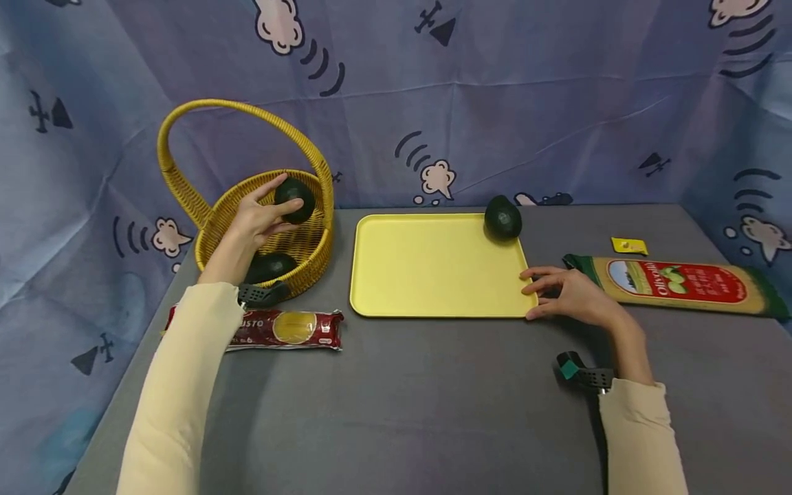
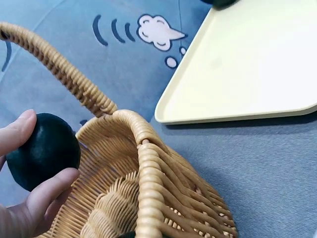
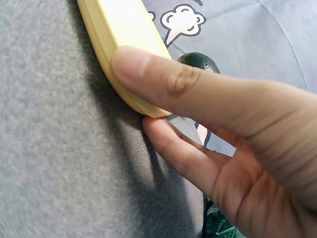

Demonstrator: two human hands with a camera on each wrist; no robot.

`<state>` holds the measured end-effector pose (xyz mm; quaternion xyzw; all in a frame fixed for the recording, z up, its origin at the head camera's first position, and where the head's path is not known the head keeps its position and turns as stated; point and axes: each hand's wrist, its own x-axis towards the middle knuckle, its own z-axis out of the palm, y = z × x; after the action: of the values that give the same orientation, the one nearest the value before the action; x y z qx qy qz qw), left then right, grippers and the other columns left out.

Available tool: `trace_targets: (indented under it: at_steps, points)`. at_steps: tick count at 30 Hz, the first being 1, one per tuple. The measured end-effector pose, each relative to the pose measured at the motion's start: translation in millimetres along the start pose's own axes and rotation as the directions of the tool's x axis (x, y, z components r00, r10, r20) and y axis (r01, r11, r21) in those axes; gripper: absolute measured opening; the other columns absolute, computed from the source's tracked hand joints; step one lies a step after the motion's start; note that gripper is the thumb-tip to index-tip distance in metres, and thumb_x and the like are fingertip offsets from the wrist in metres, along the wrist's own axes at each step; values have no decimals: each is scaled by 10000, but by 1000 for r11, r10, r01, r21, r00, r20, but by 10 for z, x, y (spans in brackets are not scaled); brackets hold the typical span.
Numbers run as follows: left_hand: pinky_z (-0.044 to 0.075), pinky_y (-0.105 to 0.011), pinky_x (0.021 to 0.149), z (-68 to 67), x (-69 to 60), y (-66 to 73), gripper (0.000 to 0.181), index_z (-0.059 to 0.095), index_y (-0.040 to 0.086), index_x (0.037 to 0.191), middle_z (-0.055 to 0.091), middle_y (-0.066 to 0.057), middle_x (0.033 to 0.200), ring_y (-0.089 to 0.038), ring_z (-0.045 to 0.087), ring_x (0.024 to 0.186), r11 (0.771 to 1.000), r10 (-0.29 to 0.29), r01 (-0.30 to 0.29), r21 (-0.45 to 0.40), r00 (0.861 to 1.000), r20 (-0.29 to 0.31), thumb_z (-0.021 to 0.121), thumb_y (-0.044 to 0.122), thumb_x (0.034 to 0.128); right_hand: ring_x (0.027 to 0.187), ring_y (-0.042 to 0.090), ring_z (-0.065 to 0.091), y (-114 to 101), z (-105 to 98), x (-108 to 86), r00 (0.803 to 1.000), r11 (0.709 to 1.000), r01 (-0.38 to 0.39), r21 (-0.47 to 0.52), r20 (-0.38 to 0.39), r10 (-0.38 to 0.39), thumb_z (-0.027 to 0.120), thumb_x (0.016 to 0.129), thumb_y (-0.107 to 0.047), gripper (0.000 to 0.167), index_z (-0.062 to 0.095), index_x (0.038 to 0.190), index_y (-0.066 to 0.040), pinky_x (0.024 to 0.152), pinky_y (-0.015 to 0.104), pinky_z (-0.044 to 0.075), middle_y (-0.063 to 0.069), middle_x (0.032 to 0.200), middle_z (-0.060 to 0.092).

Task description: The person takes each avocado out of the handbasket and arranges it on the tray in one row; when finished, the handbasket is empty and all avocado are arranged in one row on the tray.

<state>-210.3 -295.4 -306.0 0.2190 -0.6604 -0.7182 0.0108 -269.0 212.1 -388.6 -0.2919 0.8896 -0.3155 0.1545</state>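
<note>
In the head view my left hand [image 1: 262,212] grips a dark green avocado [image 1: 295,200] at the mouth of the yellow wicker basket [image 1: 318,256]. Thumb and fingers lie around the avocado's sides in the left wrist view. Another avocado [image 1: 269,267] lies inside the basket, partly behind my wrist. My right hand [image 1: 572,294] pinches the near right corner of the yellow tray [image 1: 433,265]; the right wrist view has the thumb on the rim and a fingertip against the corner. A third avocado [image 1: 502,218] rests at the tray's far right corner, overlapping its rim.
A red pasta packet [image 1: 281,328] lies before the basket, partly behind my left forearm. Right of the tray are a long green-ended noodle packet [image 1: 680,283] and a small yellow sachet [image 1: 629,246]. A patterned blue cloth [image 1: 383,103] hangs behind the grey table [image 1: 421,405].
</note>
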Motion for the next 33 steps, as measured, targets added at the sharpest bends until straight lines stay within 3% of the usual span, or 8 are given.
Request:
trace_targets:
  at_steps: [3,5,8,9,16,21,25,33]
  points:
    - [584,-297,722,-20,-87,11,680,404,277,1474,552,-39,753,-62,331,341,1000,12,-12,5,1000,17,678,69,887,1112,307,562,-4,-1,3,1000,1000,1,1,-1,-1,858,714,-278,450,730,1058,-18,739,173,520,153,1312,560]
    - [580,-295,735,-44,-161,20,690,397,280,1477,550,-162,1186,-41,482,420,1000,14,-14,-5,999,30,678,65,885,1093,303,575,-12,4,3,1000,1000,2,6,3,-2,858,716,-272,446,729,1059,-18,740,178,524,153,1314,558]
    - [570,-287,754,-71,-278,53,702,396,291,1477,120,-220,1551,-73,635,583,999,26,-24,-27,999,46,681,57,879,1129,318,554,-20,5,6,1000,1000,3,10,4,-3,858,717,-258,440,728,1058,-13,742,173,519,158,1314,558]
    - [570,-288,756,-81,-312,65,707,397,295,1476,56,-219,1564,-93,663,651,999,34,-32,-38,998,54,683,52,877,1146,323,543,-23,5,7,1000,1000,2,10,4,-2,858,718,-254,438,728,1058,-11,742,168,516,159,1313,559]
    - [577,-349,763,-100,-512,110,708,387,227,1485,416,-147,1276,-112,632,713,983,137,-114,-146,978,157,670,1,876,1175,338,515,-28,-4,3,1000,1000,-15,7,2,15,858,719,-241,430,727,1053,-5,742,149,502,167,1313,557]
    - [572,-364,785,-51,-647,85,702,362,206,1496,387,-132,1309,-108,622,761,971,154,-95,-221,951,267,623,-47,896,1155,316,529,-27,-5,-4,1000,1000,-15,2,2,15,860,714,-255,436,729,1051,-12,747,154,505,157,1308,563]
    - [562,-388,820,68,-713,25,672,372,215,1490,325,-115,1423,-144,617,983,978,147,-90,-189,938,313,608,-30,911,1139,297,539,-19,-4,-8,1000,1000,-9,0,5,9,860,714,-263,441,729,1056,-16,749,167,511,147,1305,567]
    - [533,-451,873,385,-744,-140,649,373,216,1489,389,-132,1412,-200,622,1052,983,159,-104,-154,901,403,582,-38,929,1152,300,542,-32,-15,-9,1000,1000,-16,-17,8,16,860,711,-288,473,728,1077,-19,749,172,508,143,1320,562]
